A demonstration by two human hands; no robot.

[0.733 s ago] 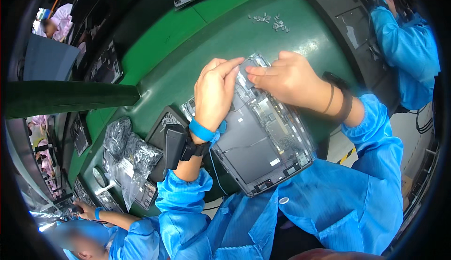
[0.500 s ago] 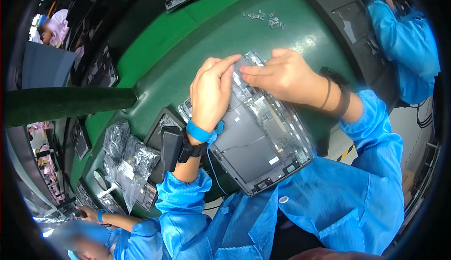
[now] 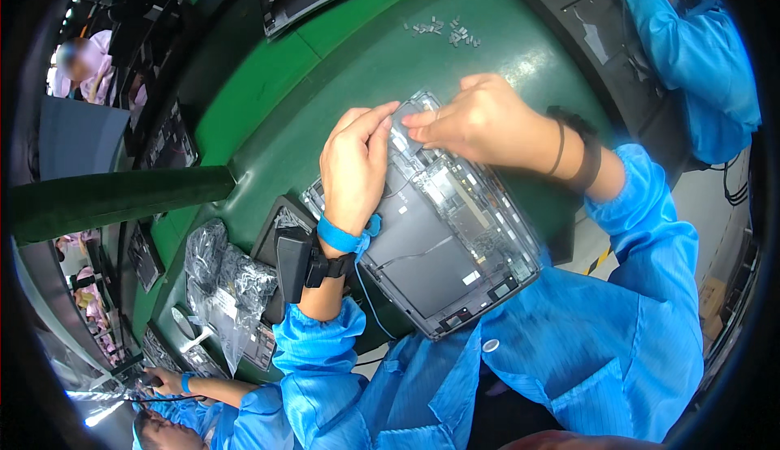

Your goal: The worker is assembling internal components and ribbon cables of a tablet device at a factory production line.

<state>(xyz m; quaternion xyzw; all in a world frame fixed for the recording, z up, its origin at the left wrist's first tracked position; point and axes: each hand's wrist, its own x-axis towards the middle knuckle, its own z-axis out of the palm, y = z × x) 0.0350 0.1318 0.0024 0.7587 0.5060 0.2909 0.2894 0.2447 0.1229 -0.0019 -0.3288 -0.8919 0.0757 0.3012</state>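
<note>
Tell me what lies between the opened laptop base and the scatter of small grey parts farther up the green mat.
In the head view, only bare green mat lies between the opened laptop base and the small grey parts.

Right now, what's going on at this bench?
A person in a blue smock works on an opened laptop base lying on the green work surface. The left hand rests on the dark battery area, fingers reaching toward the top edge; the right hand pinches something small at the same spot, too small to identify. A pile of small silver parts lies further out. Grey bags sit at the left.
</note>
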